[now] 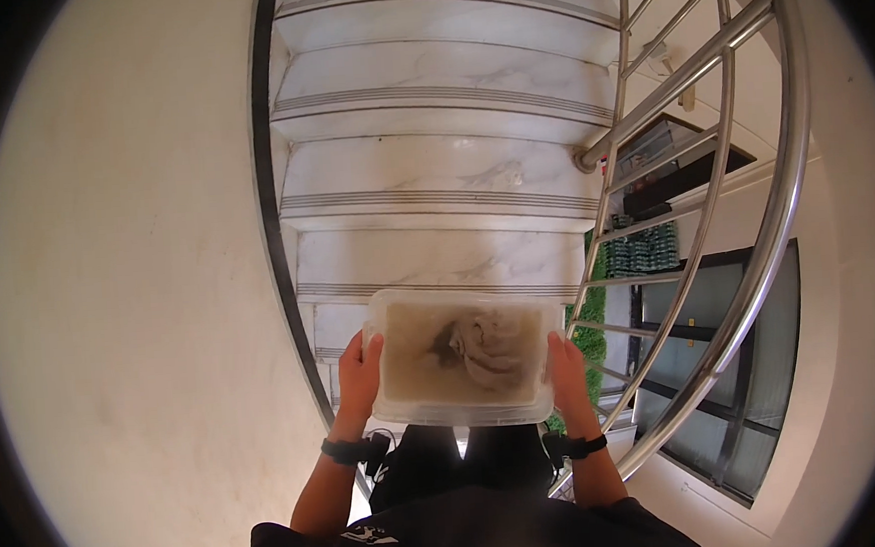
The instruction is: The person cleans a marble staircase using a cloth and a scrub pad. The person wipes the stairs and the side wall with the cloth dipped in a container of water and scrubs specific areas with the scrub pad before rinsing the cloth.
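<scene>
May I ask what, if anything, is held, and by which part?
The left hand and right hand hold a translucent plastic tub by its two short ends.

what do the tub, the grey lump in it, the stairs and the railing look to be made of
Tub: likely plastic, smooth and semi-clear, judging by its milky rim. Grey lump: probably soft cloth, since it folds and creases; the fibre can't be told. Stairs: glossy, grey-veined white, so marble or marble-look tile. Railing: polished metal, perhaps stainless steel, from its silvery, bright highlights.
</scene>
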Demonstrator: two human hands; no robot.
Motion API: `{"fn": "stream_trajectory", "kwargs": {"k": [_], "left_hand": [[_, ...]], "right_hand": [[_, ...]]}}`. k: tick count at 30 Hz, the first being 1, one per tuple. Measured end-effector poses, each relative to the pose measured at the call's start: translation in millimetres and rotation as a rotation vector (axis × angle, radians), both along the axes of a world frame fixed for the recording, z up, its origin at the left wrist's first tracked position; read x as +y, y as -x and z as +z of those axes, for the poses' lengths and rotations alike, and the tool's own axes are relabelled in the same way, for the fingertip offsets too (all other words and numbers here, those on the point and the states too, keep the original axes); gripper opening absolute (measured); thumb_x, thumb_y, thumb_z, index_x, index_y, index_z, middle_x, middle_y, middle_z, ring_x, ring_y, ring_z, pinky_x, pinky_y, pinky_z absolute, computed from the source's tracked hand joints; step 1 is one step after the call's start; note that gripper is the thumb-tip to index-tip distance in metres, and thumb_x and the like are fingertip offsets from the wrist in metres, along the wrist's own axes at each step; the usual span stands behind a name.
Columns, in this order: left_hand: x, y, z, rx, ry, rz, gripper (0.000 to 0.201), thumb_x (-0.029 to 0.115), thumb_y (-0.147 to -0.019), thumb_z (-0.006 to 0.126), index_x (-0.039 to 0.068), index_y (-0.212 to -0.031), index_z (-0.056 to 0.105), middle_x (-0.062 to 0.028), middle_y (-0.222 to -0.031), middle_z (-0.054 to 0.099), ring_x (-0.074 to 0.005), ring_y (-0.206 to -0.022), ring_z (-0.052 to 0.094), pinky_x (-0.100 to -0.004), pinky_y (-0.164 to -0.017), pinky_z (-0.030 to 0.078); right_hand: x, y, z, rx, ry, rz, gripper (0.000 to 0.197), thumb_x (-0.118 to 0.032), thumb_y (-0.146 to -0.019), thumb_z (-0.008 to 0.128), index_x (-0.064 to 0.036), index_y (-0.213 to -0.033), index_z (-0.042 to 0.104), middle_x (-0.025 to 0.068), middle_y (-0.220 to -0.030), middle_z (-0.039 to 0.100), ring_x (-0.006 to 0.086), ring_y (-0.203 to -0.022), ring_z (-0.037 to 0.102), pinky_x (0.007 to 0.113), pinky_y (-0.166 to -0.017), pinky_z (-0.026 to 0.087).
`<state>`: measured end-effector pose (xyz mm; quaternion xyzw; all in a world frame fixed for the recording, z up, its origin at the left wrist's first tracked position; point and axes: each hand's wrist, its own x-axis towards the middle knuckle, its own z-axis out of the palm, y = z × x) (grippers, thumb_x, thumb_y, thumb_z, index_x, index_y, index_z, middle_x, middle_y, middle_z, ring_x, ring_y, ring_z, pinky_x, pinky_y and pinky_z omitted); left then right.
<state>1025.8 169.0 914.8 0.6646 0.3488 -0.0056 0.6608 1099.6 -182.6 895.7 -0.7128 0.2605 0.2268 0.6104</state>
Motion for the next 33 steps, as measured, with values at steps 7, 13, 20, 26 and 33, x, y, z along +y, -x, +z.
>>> {"fn": "stream_trajectory", "kwargs": {"k": [7,13,20,26,33], "left_hand": [[10,-47,15,0.097,-0.078,0.005,0.035,0.026,-0.106,0.059,-0.002,-0.124,0.068,-0.0044,-0.099,0.073,-0.0081,-0.087,0.06,-0.0273,-0.077,0.05],[-3,-103,68,0.106,-0.057,0.086,0.033,0.026,-0.106,0.058,-0.004,-0.118,0.069,-0.0005,-0.09,0.07,-0.0061,-0.082,0.056,-0.0261,-0.072,0.048],[2,-164,112,0.135,-0.05,0.107,0.035,0.027,-0.106,0.059,-0.003,-0.121,0.069,0.0,-0.088,0.068,-0.0063,-0.082,0.056,-0.0263,-0.072,0.047],[8,-234,134,0.133,-0.03,0.098,0.035,0.026,-0.104,0.063,-0.002,-0.124,0.068,-0.0014,-0.095,0.07,-0.0065,-0.087,0.057,-0.0262,-0.076,0.049],[31,-326,160,0.154,0.007,0.05,0.038,0.025,-0.103,0.066,-0.001,-0.129,0.067,0.0002,-0.09,0.069,-0.0044,-0.078,0.055,-0.0231,-0.068,0.045]], "right_hand": [[22,-58,30,-0.086,-0.17,-0.051,0.038,-0.036,-0.108,0.056,0.0012,-0.106,0.067,-0.0006,-0.09,0.064,0.0087,-0.083,0.053,0.028,-0.074,0.046],[15,-121,76,-0.036,-0.076,0.037,0.038,-0.034,-0.108,0.056,0.0014,-0.104,0.066,-0.0005,-0.085,0.062,0.0071,-0.078,0.051,0.026,-0.07,0.044],[26,-200,117,-0.117,0.056,0.126,0.034,-0.033,-0.109,0.054,-0.0026,-0.103,0.068,-0.0054,-0.082,0.059,0.0039,-0.072,0.047,0.024,-0.063,0.04],[24,-268,118,-0.062,0.056,0.128,0.037,-0.033,-0.108,0.056,0.0018,-0.101,0.067,-0.0013,-0.081,0.06,0.0079,-0.075,0.049,0.029,-0.067,0.044],[48,-348,153,0.05,0.028,0.033,0.036,-0.035,-0.108,0.056,-0.003,-0.093,0.064,-0.0051,-0.073,0.05,0.0064,-0.067,0.043,0.027,-0.059,0.038]]}}
